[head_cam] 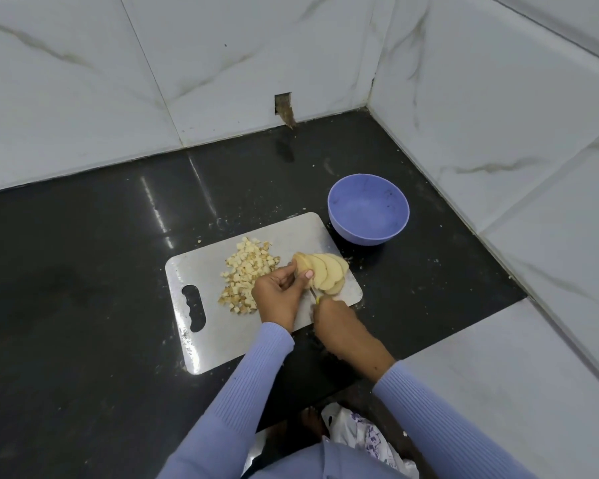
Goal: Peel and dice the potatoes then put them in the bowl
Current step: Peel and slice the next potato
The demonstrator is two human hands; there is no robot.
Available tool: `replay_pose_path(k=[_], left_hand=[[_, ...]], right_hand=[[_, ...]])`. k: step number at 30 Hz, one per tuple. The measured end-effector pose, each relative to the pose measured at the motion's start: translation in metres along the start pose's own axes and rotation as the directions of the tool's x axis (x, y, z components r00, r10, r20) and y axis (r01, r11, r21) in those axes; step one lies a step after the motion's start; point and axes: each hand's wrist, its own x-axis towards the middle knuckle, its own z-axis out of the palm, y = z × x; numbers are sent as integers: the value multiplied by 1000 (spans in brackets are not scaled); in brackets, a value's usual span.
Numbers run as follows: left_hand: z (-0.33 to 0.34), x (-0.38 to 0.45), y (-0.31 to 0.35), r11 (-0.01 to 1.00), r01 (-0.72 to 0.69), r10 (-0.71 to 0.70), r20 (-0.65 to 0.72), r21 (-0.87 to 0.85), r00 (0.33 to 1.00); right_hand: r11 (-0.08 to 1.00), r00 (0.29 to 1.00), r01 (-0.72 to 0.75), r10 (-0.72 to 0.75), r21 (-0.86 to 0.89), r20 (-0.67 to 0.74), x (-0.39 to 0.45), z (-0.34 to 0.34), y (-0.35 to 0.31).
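The peeled potato (320, 273) lies on the right part of the cutting board (201, 271), already fanned into slices. The left hand (280, 294) steadies it, with the fingers (306, 274) curled onto the uncut end. The right hand (338, 323) is clenched round a knife (314, 294); only a short stretch of blade and a yellow bit of handle show, just beside the left fingertips.

For a clean step, keep the left fingertips tucked back from the blade, hold the slices stacked flat, and cut them first into strips, then across into cubes matching the diced pile (248, 273) on the middle of the board.

The slices sit close to the board's right edge, so pieces could roll onto the black counter (83, 271); shifting the stack inward would help. The blue bowl (369, 213) stands empty just beyond the board's far right corner, near enough for a short transfer. The counter to the left offers open room. Tiled walls close the back and the right side. A plastic bag (360, 437) lies near the person's lap.
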Motion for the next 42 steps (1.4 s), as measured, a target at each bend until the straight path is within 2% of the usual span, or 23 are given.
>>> replay_pose_path(k=[8, 14, 16, 21, 24, 28, 31, 36, 39, 42], left_hand=[[1, 3, 0, 999, 29, -29, -10, -18, 1000], [-3, 4, -5, 993, 91, -92, -3, -69, 996], [-4, 3, -6, 992, 102, -101, 7, -79, 995], [-4, 3, -4, 988, 103, -102, 13, -115, 995], [-4, 3, -4, 986, 105, -102, 30, -127, 994], [-4, 4, -6, 987, 106, -103, 26, -125, 994], [-7, 5, -4, 998, 41, -37, 55, -58, 998], [-14, 14, -1, 968, -201, 166, 215, 150, 962], [-17, 18, -2, 945, -260, 193, 301, 200, 934], [-16, 22, -3, 940, -260, 184, 314, 221, 932]], right_hand=[[995, 999, -42, 44, -91, 25, -25, 7, 32], [999, 997, -31, 32, -9, 67, -41, -29, 43], [1000, 1000, 7, -7, 13, 7, -44, -41, 42], [976, 942, 171, -122, 135, -312, -8, -46, 13], [963, 919, 195, -112, 187, -378, 20, -38, -3], [969, 923, 166, -87, 182, -375, 36, -32, -8], [974, 928, 161, -95, 157, -361, 41, -30, -7], [969, 920, 189, -119, 157, -373, 42, -31, -5], [971, 921, 191, -126, 145, -370, 41, -31, -4], [974, 923, 189, -134, 123, -361, 42, -30, -3]])
